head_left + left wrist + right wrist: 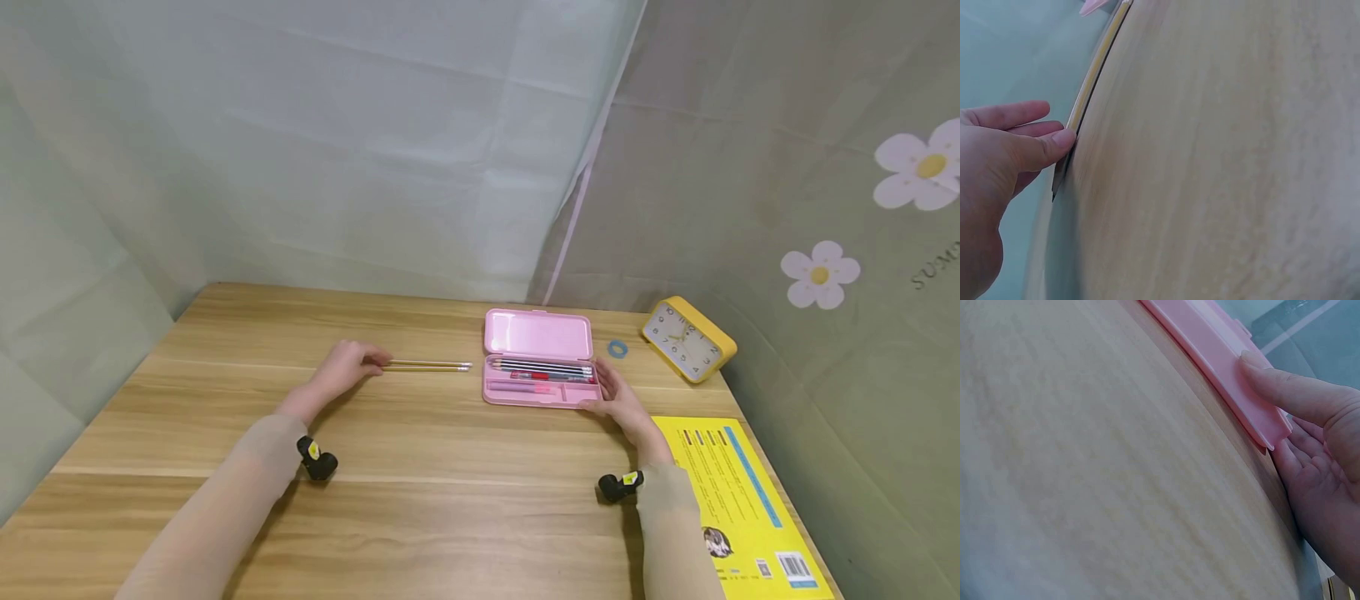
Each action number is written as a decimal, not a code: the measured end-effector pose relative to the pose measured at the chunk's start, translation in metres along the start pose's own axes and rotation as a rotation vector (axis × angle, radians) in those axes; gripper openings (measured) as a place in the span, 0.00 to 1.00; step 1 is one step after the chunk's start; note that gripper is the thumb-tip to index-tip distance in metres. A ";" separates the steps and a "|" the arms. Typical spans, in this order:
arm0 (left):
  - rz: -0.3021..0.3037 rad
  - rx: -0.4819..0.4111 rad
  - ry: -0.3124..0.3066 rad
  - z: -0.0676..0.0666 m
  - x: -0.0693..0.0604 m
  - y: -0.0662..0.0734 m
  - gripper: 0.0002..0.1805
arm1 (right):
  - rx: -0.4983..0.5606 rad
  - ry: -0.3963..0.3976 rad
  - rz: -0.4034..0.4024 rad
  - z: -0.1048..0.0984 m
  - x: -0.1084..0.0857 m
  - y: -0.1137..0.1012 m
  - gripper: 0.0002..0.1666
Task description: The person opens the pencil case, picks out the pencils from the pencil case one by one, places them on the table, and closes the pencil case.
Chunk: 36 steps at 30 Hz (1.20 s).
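Two yellow pencils (427, 367) lie side by side on the table, their eraser ends toward the pencil case. My left hand (348, 367) pinches them near their left ends; in the left wrist view the thumb lies against a pencil (1094, 72) just above its dark tip. The pink pencil case (525, 400) stands with its lid (538, 333) raised at the back. Inside are several dark striped pencils (543, 367), a red pen (531, 377) and a lilac-and-pink pen (517, 387). My right hand (618, 400) grips the case's right end, thumb on the front wall.
A blue ring-shaped item (617, 348) lies right of the case's lid. Beyond it a yellow alarm clock (686, 340) stands at the table's right edge. A yellow book (742, 500) lies partly beneath the right forearm. Curtains (375, 167) hang behind the wooden table (450, 517).
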State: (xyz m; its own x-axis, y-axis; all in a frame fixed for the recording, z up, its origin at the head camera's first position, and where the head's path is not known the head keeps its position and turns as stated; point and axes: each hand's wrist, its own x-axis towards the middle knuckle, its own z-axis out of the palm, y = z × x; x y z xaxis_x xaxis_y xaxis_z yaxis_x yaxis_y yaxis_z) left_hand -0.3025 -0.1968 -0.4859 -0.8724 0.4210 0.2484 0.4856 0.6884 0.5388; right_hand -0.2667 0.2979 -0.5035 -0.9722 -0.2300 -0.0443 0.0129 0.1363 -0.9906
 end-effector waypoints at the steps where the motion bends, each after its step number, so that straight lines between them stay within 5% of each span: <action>1: -0.003 -0.001 0.002 0.000 0.000 0.001 0.12 | 0.000 0.000 0.002 0.000 0.000 0.000 0.58; 6: -0.019 -0.011 -0.001 0.000 0.005 0.015 0.14 | -0.004 0.012 0.022 0.000 0.000 -0.001 0.59; 13: -0.016 0.014 -0.040 0.003 0.029 0.045 0.15 | -0.016 0.015 0.024 -0.001 0.001 -0.001 0.60; 28: 0.146 0.045 -0.105 0.034 0.081 0.111 0.15 | -0.029 0.013 0.031 0.000 0.001 0.000 0.58; 36: 0.205 0.053 -0.134 0.054 0.099 0.138 0.14 | -0.025 0.012 0.025 0.000 0.001 0.001 0.59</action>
State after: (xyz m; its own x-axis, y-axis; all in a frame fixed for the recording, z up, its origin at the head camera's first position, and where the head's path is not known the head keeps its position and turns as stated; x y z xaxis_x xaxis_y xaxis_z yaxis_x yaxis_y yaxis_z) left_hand -0.3185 -0.0287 -0.4302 -0.7418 0.6272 0.2376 0.6571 0.6090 0.4442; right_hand -0.2678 0.2976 -0.5044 -0.9744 -0.2144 -0.0671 0.0314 0.1658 -0.9857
